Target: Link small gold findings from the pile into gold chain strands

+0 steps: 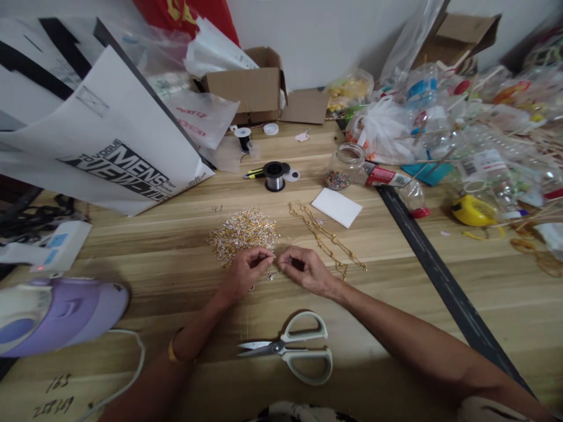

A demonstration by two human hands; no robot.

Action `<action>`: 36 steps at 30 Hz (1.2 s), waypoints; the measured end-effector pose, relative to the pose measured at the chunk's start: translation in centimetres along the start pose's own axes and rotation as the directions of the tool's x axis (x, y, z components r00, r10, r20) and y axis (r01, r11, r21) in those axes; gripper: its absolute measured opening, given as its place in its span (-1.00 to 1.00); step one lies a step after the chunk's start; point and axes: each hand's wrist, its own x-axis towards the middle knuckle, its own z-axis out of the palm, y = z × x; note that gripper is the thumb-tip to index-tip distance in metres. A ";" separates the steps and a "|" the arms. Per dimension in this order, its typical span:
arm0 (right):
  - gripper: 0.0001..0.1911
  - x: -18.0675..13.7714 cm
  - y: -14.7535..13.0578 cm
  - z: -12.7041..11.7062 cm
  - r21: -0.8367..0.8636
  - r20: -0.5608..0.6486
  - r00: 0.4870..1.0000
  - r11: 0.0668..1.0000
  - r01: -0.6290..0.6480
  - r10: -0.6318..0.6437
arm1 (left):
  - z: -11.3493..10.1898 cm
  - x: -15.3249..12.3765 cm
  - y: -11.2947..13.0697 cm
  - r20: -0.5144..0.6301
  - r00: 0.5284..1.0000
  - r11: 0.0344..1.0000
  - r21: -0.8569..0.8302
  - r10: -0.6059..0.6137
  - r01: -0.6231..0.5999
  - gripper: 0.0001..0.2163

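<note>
My left hand (248, 269) is closed in a pinch, with a thin silvery chain (264, 280) hanging below its fingertips onto the table. Close beside it, my right hand (308, 271) also pinches thumb against finger; whatever is between them is too small to make out. The two sets of fingertips nearly meet. Just beyond the left hand lies a heap of small gold and silver jewellery pieces (244, 231). Gold chains (328, 237) stretch across the table past the right hand. Nearer to me, white-handled scissors (290, 347) lie with their blades slightly apart.
A spool of silvery wire (275, 177), a white card (337, 207) and a jar of beads (345, 167) stand beyond the hands. At left are a large paper bag (114, 140) and a purple iron (65, 316). Plastic bottles (488, 164) crowd the right, past a black strip (440, 275).
</note>
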 end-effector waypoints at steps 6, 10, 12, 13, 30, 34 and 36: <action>-0.90 0.0 -0.1 0.0 -0.014 -0.004 1.000 1.000 -0.024 0.024 | 0.0 0.0 0.1 -0.013 1.000 1.000 0.027 0.014 -0.014 -0.88; -0.91 0.0 -0.2 0.0 -0.012 -0.007 1.000 1.000 -0.025 0.025 | 0.0 0.0 0.2 -0.005 1.000 0.999 0.040 0.024 -0.023 -0.88; -0.91 0.0 -0.2 0.0 -0.015 -0.012 1.000 1.000 -0.026 0.026 | 0.0 -0.1 0.2 -0.006 1.000 0.999 0.047 0.027 -0.027 -0.87; -0.91 0.0 -0.1 0.0 -0.016 -0.014 1.000 1.000 -0.026 0.026 | 0.0 -0.1 0.1 -0.007 1.000 0.998 0.052 0.028 -0.028 -0.87; -0.90 0.0 0.0 0.0 -0.021 -0.032 0.998 0.998 -0.055 0.054 | 0.2 -0.3 0.0 0.006 1.000 0.996 0.082 0.026 -0.026 -0.86; -0.90 0.0 0.1 0.1 -0.016 -0.044 0.997 0.998 -0.059 0.058 | 0.3 -0.3 0.0 0.006 0.999 0.996 0.079 0.031 -0.032 -0.86; -0.90 0.0 0.1 0.1 -0.012 -0.050 0.997 0.998 -0.060 0.059 | 0.3 -0.3 0.0 0.009 1.000 0.996 0.086 0.027 -0.028 -0.86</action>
